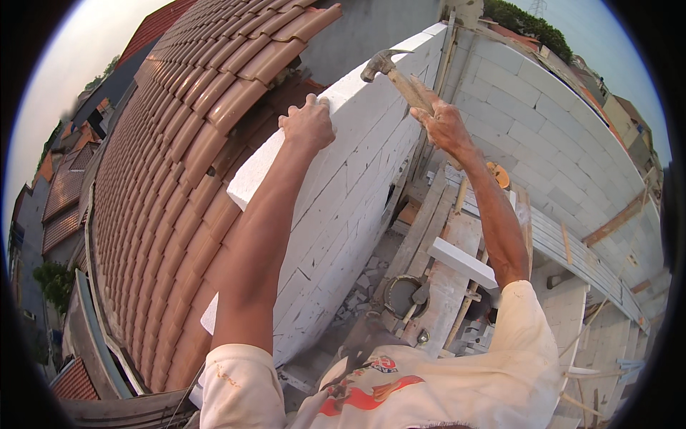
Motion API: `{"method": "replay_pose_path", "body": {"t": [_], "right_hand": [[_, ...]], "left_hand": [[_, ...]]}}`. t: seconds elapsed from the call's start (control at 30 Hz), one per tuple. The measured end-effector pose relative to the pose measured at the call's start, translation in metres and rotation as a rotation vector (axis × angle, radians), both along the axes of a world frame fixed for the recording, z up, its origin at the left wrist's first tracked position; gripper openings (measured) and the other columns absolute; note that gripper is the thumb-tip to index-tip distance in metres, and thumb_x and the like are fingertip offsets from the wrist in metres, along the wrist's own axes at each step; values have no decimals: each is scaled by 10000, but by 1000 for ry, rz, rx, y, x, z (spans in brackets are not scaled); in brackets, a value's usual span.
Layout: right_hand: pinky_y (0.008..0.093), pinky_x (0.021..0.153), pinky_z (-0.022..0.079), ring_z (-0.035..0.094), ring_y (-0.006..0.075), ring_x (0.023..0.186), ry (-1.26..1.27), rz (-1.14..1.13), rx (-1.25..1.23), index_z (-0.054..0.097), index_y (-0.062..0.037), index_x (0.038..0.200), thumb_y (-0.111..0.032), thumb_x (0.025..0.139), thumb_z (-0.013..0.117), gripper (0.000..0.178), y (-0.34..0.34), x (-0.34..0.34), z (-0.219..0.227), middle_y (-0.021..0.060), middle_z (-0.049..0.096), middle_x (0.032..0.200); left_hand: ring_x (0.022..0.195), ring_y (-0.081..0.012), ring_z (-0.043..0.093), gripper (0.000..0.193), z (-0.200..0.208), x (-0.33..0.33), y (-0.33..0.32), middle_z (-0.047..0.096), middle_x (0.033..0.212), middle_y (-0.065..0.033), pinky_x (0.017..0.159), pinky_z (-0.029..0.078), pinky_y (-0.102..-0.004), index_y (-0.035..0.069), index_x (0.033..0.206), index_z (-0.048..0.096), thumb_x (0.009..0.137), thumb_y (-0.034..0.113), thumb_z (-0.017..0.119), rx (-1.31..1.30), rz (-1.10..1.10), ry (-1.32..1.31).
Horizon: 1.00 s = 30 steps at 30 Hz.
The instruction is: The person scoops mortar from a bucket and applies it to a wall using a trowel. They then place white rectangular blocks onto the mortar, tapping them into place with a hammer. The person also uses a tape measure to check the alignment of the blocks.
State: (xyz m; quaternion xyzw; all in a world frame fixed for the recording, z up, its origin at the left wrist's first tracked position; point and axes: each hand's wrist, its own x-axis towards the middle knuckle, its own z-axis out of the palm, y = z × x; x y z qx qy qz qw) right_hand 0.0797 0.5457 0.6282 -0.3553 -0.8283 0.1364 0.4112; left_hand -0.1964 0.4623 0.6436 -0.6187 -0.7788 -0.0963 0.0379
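My left hand lies over the top edge of a wall of white lightweight blocks, with its fingers bent round the upper block. In my right hand is a claw hammer, held by its wooden handle. The hammer's metal head is raised near the wall's top edge, to the right of and farther off than my left hand. From this angle I cannot tell whether the head touches the block.
Brown roof tiles slope close along the wall's left side. Below on the right, wooden planks carry a loose white block. A bucket of grey mortar with a tool in it stands nearby. Another block wall rises at right.
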Motion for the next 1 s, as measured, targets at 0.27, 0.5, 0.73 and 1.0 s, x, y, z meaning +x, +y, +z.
{"method": "replay_pose_path", "body": {"t": [0.27,0.5,0.73,1.0], "right_hand": [[362,588,571,610,188,601,-293,-152,-19,446,-219,1587,-257,1025,582,579,105,-39,33,99,658,807],[370,693,568,656,233,727,-230,-115,-106,439,-237,1591,-242,976,581,631,84,-55,68,176,730,1077],[326,612,546,622,178,672,-465,-100,-49,408,-260,1608,-226,987,561,640,125,-38,67,152,734,1120],[323,467,519,591,172,591,-456,-129,-138,404,-297,1607,-271,1007,567,622,102,-31,75,118,713,1001]], "left_hand": [[1206,-425,603,569,-3,7,11,552,1356,-105,992,507,-592,140,1407,582,889,285,767,-14,9,9],[1196,-419,606,581,-3,-3,4,553,1343,-103,991,507,-592,145,1413,575,884,277,775,-27,45,17],[1216,-417,608,460,-4,1,3,584,1344,-91,1013,487,-616,121,1309,677,852,131,735,62,41,-39],[1174,-402,619,572,-3,-1,5,579,1311,-101,1007,507,-583,136,1403,613,862,205,785,3,51,5]]}}
